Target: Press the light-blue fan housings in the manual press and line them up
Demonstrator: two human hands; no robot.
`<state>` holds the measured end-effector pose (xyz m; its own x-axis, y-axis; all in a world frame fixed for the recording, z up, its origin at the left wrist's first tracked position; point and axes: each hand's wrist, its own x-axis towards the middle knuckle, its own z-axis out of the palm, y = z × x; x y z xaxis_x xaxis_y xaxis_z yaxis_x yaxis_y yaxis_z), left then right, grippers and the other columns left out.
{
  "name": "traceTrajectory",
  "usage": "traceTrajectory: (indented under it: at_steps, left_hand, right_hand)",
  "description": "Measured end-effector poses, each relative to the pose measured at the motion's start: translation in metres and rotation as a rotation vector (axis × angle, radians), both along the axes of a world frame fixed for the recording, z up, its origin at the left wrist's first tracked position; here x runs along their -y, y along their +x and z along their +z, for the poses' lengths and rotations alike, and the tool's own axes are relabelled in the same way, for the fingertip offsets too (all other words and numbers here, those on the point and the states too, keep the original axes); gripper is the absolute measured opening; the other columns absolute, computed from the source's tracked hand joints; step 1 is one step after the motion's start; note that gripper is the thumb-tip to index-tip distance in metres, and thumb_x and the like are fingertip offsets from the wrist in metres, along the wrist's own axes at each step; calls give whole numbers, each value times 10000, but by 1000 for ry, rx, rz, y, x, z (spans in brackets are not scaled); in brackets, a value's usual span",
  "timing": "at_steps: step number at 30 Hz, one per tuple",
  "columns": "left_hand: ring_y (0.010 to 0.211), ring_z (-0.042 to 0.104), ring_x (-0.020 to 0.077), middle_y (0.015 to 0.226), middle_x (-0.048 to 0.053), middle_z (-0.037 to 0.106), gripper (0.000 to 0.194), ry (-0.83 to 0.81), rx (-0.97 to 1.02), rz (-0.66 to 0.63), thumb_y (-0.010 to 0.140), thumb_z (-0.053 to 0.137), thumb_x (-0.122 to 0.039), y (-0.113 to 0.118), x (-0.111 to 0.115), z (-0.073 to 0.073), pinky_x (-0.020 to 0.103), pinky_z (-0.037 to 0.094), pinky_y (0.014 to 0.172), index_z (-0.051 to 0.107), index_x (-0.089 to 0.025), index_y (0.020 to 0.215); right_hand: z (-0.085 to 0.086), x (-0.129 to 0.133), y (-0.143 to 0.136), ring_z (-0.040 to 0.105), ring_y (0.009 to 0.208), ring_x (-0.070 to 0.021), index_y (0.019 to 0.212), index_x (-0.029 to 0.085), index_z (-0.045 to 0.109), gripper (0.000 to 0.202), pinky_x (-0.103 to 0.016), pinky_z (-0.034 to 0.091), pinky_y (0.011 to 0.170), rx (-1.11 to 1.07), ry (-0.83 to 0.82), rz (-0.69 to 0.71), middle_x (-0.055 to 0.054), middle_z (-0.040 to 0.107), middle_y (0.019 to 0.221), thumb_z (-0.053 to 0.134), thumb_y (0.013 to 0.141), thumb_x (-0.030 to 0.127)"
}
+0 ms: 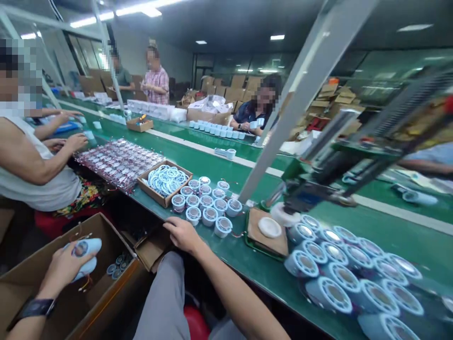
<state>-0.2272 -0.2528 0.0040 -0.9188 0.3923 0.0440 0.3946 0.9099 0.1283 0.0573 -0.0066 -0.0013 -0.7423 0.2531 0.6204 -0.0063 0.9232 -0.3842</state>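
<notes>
My left hand (62, 268), wearing a dark wristband, is closed around light-blue round plastic housings (92, 245) with thin wires dangling below. It is over an open cardboard box (102, 236), where several similar round parts (119, 265) lie at the bottom. My right hand (182, 233) rests on the near edge of the green table (244, 259) with nothing in it, fingers loosely bent over the rim. Just beyond it stands a group of light-blue housings (207, 202) with round centres and wires.
A shallow box of light-blue rings (166, 178) sits beside wired parts (118, 158). A press (307, 189) stands at right by a board with a white disc (269, 227); more housings (354, 269) lie beyond. A slanted post (276, 127) rises from the table. Co-workers sit left and opposite.
</notes>
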Motion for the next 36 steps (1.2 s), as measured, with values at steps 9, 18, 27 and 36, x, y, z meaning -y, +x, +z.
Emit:
traceTrajectory:
  at_steps: [9,18,27,36]
  left_hand:
    - [1007,654,242,1264,41,533,550,172,181,-765,594,773,-332,216,-107,96,291,505,908,636,-304,1126]
    - [919,692,313,1320,136,453,531,-80,37,-795,697,742,-314,265,-189,82,353,517,739,571,-286,1199]
    - [1209,583,356,1506,174,316,994,141,-4,-814,587,894,-352,260,-230,71,363,532,877,360,-298,1423]
    - [1187,555,306,1312,153,515,617,250,-131,-1132,908,554,-536,218,-247,55,409,487,976,431,-197,1409]
  right_hand:
    - [-2,48,121,664,874,-163,964,161,670,289,-288,573,796,-499,-245,-487,-84,678,933,401,886,88]
    - [-9,17,184,665,884,-194,956,181,687,259,-331,567,797,-526,-222,-727,-87,681,960,432,911,166]
    - [-16,-3,160,549,1121,-279,1223,204,591,326,-481,518,923,-324,-105,-818,-143,545,1215,446,934,247]
    - [-25,-10,146,543,1120,-285,1189,221,617,340,-491,505,946,-161,-89,-840,-131,524,1235,436,969,406]
